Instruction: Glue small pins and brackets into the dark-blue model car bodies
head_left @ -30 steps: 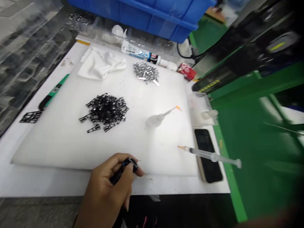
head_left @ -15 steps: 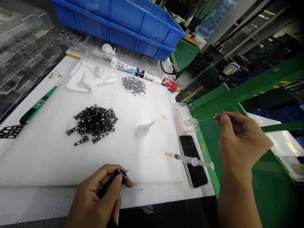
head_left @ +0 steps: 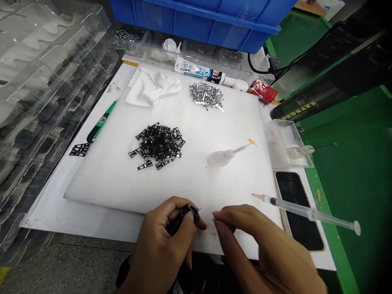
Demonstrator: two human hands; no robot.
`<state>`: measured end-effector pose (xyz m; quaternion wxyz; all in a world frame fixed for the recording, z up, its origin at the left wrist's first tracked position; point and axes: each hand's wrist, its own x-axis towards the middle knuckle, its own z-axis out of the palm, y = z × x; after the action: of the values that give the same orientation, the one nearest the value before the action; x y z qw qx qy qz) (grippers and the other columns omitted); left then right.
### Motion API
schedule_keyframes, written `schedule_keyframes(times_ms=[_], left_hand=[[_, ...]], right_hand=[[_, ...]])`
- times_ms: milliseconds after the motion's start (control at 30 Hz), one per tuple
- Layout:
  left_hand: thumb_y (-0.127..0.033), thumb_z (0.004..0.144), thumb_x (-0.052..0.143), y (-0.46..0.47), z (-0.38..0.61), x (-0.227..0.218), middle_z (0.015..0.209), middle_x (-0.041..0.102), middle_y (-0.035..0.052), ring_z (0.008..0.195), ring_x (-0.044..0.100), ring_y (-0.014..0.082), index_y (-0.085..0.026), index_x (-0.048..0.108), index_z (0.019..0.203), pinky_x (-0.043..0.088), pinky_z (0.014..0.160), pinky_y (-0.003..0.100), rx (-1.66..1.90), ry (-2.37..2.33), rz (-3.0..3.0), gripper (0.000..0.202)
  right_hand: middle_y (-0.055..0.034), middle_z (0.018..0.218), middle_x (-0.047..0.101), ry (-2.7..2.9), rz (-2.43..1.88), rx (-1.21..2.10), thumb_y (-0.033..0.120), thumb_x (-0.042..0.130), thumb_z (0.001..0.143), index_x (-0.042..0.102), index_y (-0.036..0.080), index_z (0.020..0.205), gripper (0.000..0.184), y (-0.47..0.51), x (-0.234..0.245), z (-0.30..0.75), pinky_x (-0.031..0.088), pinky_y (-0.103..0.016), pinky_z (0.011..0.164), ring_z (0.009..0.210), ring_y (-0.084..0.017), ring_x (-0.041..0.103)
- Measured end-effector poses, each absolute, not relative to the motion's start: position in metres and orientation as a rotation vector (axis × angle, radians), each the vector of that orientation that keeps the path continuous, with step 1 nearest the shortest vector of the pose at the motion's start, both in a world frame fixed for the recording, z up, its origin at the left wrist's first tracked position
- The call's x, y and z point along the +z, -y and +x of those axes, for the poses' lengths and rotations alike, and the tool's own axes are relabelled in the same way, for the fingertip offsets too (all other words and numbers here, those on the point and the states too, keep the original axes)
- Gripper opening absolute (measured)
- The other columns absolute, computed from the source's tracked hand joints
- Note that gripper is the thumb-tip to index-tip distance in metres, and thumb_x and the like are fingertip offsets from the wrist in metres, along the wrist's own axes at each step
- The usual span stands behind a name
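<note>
Above the foam board, the left hand pinches a black frame.

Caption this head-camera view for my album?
Left hand holds a small black frame over a white foam board, right hand beside it.

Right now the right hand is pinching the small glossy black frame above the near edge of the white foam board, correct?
No, the hand is wrong: the head view shows the left hand pinching the small glossy black frame above the near edge of the white foam board. The right hand is beside it.
</note>
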<state>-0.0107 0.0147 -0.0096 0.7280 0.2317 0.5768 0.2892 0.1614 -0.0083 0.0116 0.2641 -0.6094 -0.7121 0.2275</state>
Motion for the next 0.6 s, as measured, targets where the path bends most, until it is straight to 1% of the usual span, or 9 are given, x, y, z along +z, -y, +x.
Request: schedule_keyframes(times_ms=[67,133,233,333,467,600], left_hand=[[-0.038,0.092,0.064,-0.014,-0.010,-0.010,0.045,0.050,-0.0074,0.041,0.044,0.0068,-0.020,0.065,0.086,0.037,0.044,0.016,0.651,-1.262,0.511,0.019],[-0.035,0.092,0.064,-0.013,-0.010,-0.011,0.048,0.052,-0.0074,0.042,0.044,0.0064,-0.020,0.066,0.091,0.037,0.044,0.016,0.663,-1.254,0.525,0.015],[-0.032,0.091,0.063,-0.012,-0.009,-0.012,0.053,0.055,-0.0065,0.044,0.046,0.0070,-0.021,0.069,0.098,0.038,0.045,0.017,0.681,-1.265,0.546,0.014],[-0.033,0.092,0.061,-0.012,-0.010,-0.011,0.055,0.058,-0.0051,0.046,0.050,0.0085,-0.020,0.071,0.100,0.041,0.048,0.019,0.679,-1.256,0.597,0.018],[-0.036,0.094,0.060,-0.012,-0.011,-0.010,0.054,0.059,-0.0047,0.052,0.055,0.0101,-0.021,0.072,0.106,0.046,0.054,0.019,0.653,-1.254,0.648,0.023],[-0.035,0.096,0.057,-0.012,-0.013,-0.010,0.062,0.066,-0.0022,0.060,0.063,0.0126,-0.021,0.072,0.111,0.050,0.060,0.021,0.617,-1.262,0.735,0.026]], right_hand=[[0.0017,0.097,0.067,1.929,-1.550,0.785,0.022,0.061,0.097,0.062,0.029,0.109,0.014,-0.001,0.009,0.150,0.056,-0.017,0.069,0.083,-0.010,0.066],[0.0013,0.099,0.065,1.945,-1.505,0.849,0.018,0.060,0.098,0.060,0.027,0.110,0.015,-0.009,0.007,0.145,0.055,-0.015,0.074,0.086,-0.008,0.064],[-0.0009,0.103,0.063,2.020,-1.485,0.883,0.015,0.057,0.098,0.059,0.025,0.111,0.016,-0.015,0.005,0.145,0.054,-0.018,0.080,0.093,-0.010,0.062],[-0.0014,0.106,0.061,2.112,-1.501,0.922,0.014,0.054,0.100,0.057,0.025,0.111,0.017,-0.018,0.005,0.149,0.053,-0.022,0.081,0.094,-0.011,0.061],[-0.0021,0.107,0.059,2.249,-1.498,0.939,0.014,0.052,0.101,0.054,0.025,0.111,0.015,-0.022,0.007,0.151,0.053,-0.026,0.076,0.087,-0.012,0.061],[-0.0040,0.099,0.058,2.452,-1.436,0.790,0.012,0.052,0.098,0.053,0.021,0.101,0.010,-0.028,0.010,0.149,0.053,-0.032,0.067,0.079,-0.017,0.059]])
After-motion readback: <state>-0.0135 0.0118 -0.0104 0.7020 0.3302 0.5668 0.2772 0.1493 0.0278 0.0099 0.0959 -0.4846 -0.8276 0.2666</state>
